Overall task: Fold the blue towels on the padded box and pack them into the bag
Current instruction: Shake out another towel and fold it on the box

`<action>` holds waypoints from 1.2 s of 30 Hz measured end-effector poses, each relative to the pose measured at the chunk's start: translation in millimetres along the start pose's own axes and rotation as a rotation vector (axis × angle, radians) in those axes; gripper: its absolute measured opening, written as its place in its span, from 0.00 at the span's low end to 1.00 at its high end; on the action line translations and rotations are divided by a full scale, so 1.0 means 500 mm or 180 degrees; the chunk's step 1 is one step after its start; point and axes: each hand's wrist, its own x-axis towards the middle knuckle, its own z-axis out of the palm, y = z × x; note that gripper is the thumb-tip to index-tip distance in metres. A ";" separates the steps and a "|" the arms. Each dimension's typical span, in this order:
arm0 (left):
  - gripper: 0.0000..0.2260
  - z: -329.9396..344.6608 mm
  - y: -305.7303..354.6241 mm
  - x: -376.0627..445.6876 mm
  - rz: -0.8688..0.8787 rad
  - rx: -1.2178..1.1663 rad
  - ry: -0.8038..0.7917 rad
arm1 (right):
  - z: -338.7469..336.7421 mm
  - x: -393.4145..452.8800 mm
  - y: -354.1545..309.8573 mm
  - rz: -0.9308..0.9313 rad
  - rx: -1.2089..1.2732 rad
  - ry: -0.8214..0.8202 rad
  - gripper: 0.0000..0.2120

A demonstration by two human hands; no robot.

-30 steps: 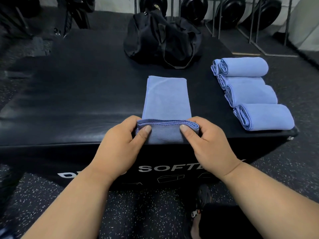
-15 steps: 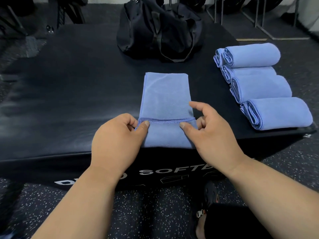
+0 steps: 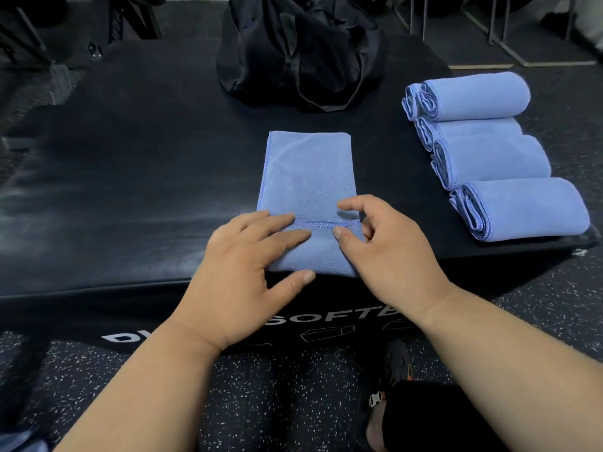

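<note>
At six o'clock on the padded box, the blue towel lies flat under my left hand, fingers straight. My right hand pinches its folded hem. Soft, light and limp, it looks best gripped at both hem corners.

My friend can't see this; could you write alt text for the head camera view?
Two hands, left hand flat and right hand pinching, work a folded blue towel on a black padded box. Rolled towels lie right; a black bag sits behind.

Speckled rubber floor — metal rack legs behind.
</note>
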 end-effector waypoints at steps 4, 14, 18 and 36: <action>0.32 -0.009 -0.026 -0.008 -0.0056 0.0170 -0.0246 | 0.001 -0.002 0.003 -0.0006 -0.0010 0.0067 0.11; 0.28 -0.015 -0.041 -0.013 -0.0053 0.0103 -0.0221 | -0.001 -0.015 0.009 -0.0287 -0.0300 0.0235 0.09; 0.20 -0.015 -0.039 -0.019 -0.0100 -0.0028 0.0028 | -0.014 -0.019 0.015 -0.0594 -0.0290 0.0367 0.12; 0.22 -0.077 0.001 -0.075 -0.0673 -0.1028 0.0676 | -0.041 -0.047 -0.004 -0.0615 0.0893 -0.0322 0.15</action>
